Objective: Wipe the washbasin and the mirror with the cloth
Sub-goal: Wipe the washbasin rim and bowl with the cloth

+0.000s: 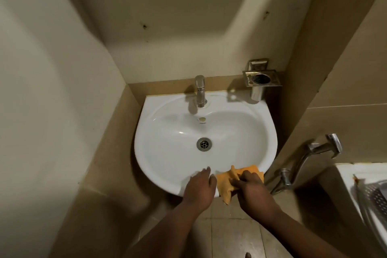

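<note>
Both hands are laid on the near rim of the white ceramic washbasin (pixel 167 130). The left hand (pixel 200 187) is spread with fingers straight, resting flat on the rim and holding nothing. Just to its right, touching or nearly so, the right hand (pixel 252 187) is curled around the crumpled orange cloth (pixel 225 184), which is pinched between fingers and thumb. The cloth is draped over the front edge of the basin, one corner hanging below the rim between the two hands and another part spread out beyond the right hand.

Beyond the hands, in the middle of the bowl, the round metal drain (pixel 204 144) is seen. Farther still, at the back edge, the upright chrome tap (pixel 200 92) is mounted. To the far right of it, a square steel tumbler holder (pixel 261 78) is fixed to the wall above the basin's back corner.

To the right of the right hand, well apart from the basin, a chrome spray nozzle with its hose (pixel 314 153) is seen against the beige wall tiles. No mirror is shown.
</note>
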`<state>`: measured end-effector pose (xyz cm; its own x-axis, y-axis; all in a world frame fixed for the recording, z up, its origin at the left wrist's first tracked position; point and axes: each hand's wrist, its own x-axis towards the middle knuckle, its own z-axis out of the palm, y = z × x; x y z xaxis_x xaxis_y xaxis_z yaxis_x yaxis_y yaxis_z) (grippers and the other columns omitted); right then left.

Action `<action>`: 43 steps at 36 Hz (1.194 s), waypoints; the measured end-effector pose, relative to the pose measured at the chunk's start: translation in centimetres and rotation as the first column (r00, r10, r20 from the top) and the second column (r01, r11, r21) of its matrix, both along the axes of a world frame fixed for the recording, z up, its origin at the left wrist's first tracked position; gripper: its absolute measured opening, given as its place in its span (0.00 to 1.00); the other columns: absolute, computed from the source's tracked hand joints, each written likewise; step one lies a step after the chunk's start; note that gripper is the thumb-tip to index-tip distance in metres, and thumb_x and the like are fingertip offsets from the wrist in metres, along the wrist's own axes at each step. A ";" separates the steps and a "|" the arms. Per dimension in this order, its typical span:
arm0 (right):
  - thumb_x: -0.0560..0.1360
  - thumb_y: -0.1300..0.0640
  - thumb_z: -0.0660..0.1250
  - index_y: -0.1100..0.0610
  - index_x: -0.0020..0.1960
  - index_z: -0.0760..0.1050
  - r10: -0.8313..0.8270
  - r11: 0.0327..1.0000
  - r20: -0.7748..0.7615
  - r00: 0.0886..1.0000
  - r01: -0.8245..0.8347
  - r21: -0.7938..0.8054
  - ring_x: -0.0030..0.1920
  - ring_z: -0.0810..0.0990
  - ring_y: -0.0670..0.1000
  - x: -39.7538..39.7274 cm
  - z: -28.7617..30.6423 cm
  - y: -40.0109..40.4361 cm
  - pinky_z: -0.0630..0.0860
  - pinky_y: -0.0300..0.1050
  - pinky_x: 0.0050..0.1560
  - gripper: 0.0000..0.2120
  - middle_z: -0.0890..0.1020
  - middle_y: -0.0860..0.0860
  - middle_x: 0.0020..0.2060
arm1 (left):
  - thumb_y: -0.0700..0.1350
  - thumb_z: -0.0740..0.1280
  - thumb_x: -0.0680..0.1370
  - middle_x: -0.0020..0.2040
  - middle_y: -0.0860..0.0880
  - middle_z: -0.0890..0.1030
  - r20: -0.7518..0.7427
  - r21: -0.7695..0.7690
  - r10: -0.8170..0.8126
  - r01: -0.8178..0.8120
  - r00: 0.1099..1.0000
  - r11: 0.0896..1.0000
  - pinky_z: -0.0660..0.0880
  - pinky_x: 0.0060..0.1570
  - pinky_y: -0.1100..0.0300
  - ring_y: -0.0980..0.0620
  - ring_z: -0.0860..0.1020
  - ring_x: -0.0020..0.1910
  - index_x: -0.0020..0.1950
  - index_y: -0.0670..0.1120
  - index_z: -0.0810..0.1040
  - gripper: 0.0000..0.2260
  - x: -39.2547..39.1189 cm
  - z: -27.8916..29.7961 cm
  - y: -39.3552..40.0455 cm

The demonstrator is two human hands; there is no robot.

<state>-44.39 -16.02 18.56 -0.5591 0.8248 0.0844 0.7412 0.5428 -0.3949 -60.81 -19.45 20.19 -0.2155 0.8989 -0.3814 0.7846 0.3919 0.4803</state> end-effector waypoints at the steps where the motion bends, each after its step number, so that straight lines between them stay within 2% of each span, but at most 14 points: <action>1: 0.54 0.65 0.77 0.51 0.38 0.84 -0.005 1.000 0.006 1.000 0.005 0.013 0.29 0.75 0.50 -0.3 0.1 0.0 0.62 0.36 0.30 0.16 0.74 0.48 0.30 | 0.50 0.50 0.83 0.74 0.48 0.64 -0.019 0.001 -0.002 0.002 1.000 1.000 0.54 0.74 0.56 0.52 0.61 0.73 0.75 0.46 0.61 0.21 -0.2 0.0 0.0; 3: 0.47 0.65 0.81 0.49 0.34 0.83 0.007 1.000 0.018 1.000 -0.007 0.017 0.28 0.74 0.48 -1.2 0.3 -0.2 0.62 0.35 0.30 0.19 0.74 0.47 0.27 | 0.50 0.49 0.83 0.74 0.48 0.64 -0.083 -0.008 0.000 -0.001 0.997 1.000 0.51 0.74 0.54 0.51 0.61 0.74 0.75 0.47 0.60 0.21 -1.0 0.0 -0.1; 5: 0.47 0.63 0.82 0.48 0.33 0.82 0.050 0.999 0.001 0.999 -0.050 0.002 0.28 0.74 0.47 -2.4 0.2 -0.7 0.65 0.36 0.28 0.19 0.73 0.47 0.27 | 0.50 0.49 0.83 0.75 0.47 0.63 -0.145 -0.003 0.018 -0.018 0.989 1.000 0.50 0.74 0.52 0.50 0.60 0.74 0.75 0.46 0.60 0.21 -2.4 0.0 -0.6; 9: 0.52 0.60 0.80 0.49 0.32 0.79 0.151 0.985 -0.026 0.988 -0.152 -0.085 0.29 0.72 0.47 -6.4 -0.6 -2.3 0.63 0.36 0.30 0.14 0.72 0.48 0.27 | 0.49 0.49 0.83 0.75 0.48 0.62 -0.232 0.033 0.085 -0.079 0.969 0.996 0.49 0.74 0.53 0.50 0.57 0.75 0.75 0.46 0.60 0.21 -5.8 -0.3 -1.9; 11: 0.60 0.61 0.76 0.53 0.35 0.79 0.150 0.977 -0.046 0.988 -0.155 -0.145 0.31 0.72 0.50 -8.6 -1.0 -2.7 0.64 0.39 0.32 0.07 0.74 0.52 0.32 | 0.48 0.49 0.83 0.76 0.47 0.61 -0.267 0.029 0.083 -0.078 0.960 0.997 0.49 0.74 0.53 0.49 0.56 0.76 0.75 0.45 0.60 0.21 -7.5 -0.4 -2.4; 14: 0.68 0.62 0.67 0.59 0.39 0.78 0.144 0.966 -0.071 0.987 -0.156 -0.207 0.34 0.73 0.56 -11.8 -1.5 -3.0 0.63 0.42 0.36 0.01 0.74 0.58 0.38 | 0.46 0.50 0.83 0.75 0.45 0.61 -0.248 0.055 0.090 -0.078 0.965 0.995 0.49 0.73 0.55 0.49 0.56 0.76 0.74 0.43 0.60 0.20 -9.2 -0.6 -2.8; 18: 0.66 0.60 0.71 0.55 0.39 0.76 0.144 0.962 -0.029 0.989 -0.146 -0.231 0.31 0.66 0.46 -16.6 -2.8 -3.6 0.58 0.37 0.33 0.05 0.76 0.52 0.35 | 0.45 0.49 0.83 0.76 0.48 0.60 -0.214 0.095 0.092 -0.074 0.972 0.993 0.47 0.73 0.60 0.53 0.54 0.76 0.75 0.45 0.59 0.20 -10.3 -0.6 -2.9; 20: 0.66 0.61 0.72 0.56 0.41 0.76 0.082 0.964 -0.092 0.992 -0.102 -0.244 0.31 0.61 0.43 -18.4 -1.9 -3.5 0.57 0.35 0.31 0.06 0.76 0.52 0.36 | 0.44 0.50 0.83 0.75 0.49 0.61 -0.208 0.123 0.131 -0.107 0.969 0.987 0.49 0.73 0.62 0.54 0.55 0.76 0.75 0.45 0.60 0.19 -11.2 -0.4 -2.8; 22: 0.73 0.61 0.66 0.57 0.42 0.74 0.098 0.950 -0.177 0.979 -0.145 -0.276 0.36 0.66 0.46 -19.7 -0.8 -3.3 0.61 0.38 0.35 0.02 0.76 0.56 0.43 | 0.43 0.52 0.83 0.74 0.48 0.64 -0.168 0.170 0.211 -0.183 0.963 0.968 0.51 0.71 0.64 0.53 0.58 0.75 0.73 0.44 0.62 0.19 -12.3 -0.1 -2.6; 24: 0.79 0.59 0.58 0.60 0.48 0.73 0.170 0.955 -0.205 0.964 -0.212 -0.206 0.42 0.70 0.50 -21.2 -1.2 -2.8 0.65 0.39 0.40 0.07 0.74 0.58 0.49 | 0.42 0.53 0.82 0.73 0.46 0.65 -0.137 0.171 0.228 -0.204 0.964 0.964 0.51 0.70 0.66 0.52 0.60 0.74 0.73 0.42 0.64 0.18 -13.5 0.5 -2.2; 27: 0.79 0.58 0.58 0.64 0.55 0.72 0.138 0.957 -0.240 0.961 -0.192 -0.216 0.43 0.73 0.47 -23.1 -1.6 -2.3 0.68 0.30 0.40 0.11 0.74 0.52 0.47 | 0.42 0.53 0.82 0.72 0.45 0.67 -0.128 0.143 0.208 -0.190 0.970 0.971 0.53 0.70 0.67 0.51 0.62 0.73 0.72 0.40 0.64 0.18 -15.1 1.0 -1.7; 31: 0.78 0.58 0.60 0.60 0.56 0.74 0.149 0.968 -0.133 0.980 -0.172 -0.184 0.51 0.73 0.53 -24.2 -1.2 -2.0 0.70 0.43 0.50 0.10 0.73 0.58 0.54 | 0.49 0.51 0.80 0.70 0.43 0.71 -0.115 0.141 0.221 -0.204 0.969 0.969 0.58 0.70 0.61 0.48 0.65 0.72 0.70 0.39 0.68 0.23 -16.6 1.1 -1.8; 38: 0.77 0.61 0.59 0.61 0.57 0.75 0.247 0.940 -0.011 0.969 -0.242 -0.239 0.51 0.73 0.56 -22.1 -0.4 -1.5 0.67 0.43 0.47 0.11 0.73 0.59 0.54 | 0.43 0.54 0.82 0.72 0.42 0.66 -0.140 0.103 0.198 -0.185 0.970 0.977 0.59 0.70 0.54 0.45 0.64 0.72 0.71 0.41 0.66 0.18 -16.2 1.3 -1.5; 43: 0.74 0.61 0.61 0.58 0.60 0.74 0.347 0.901 0.044 0.937 -0.320 -0.292 0.50 0.74 0.58 -17.2 0.0 -1.4 0.69 0.45 0.48 0.15 0.72 0.59 0.52 | 0.50 0.50 0.81 0.72 0.42 0.68 -0.176 0.121 0.177 -0.157 0.968 0.980 0.60 0.70 0.54 0.45 0.64 0.72 0.71 0.40 0.66 0.22 -16.1 1.1 -2.0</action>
<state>-61.62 -17.37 18.55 -0.7999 0.5712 -0.1844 0.5760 0.6441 -0.5033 -76.95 -21.46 21.31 -0.4240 0.8770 -0.2260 0.7914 0.4801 0.3784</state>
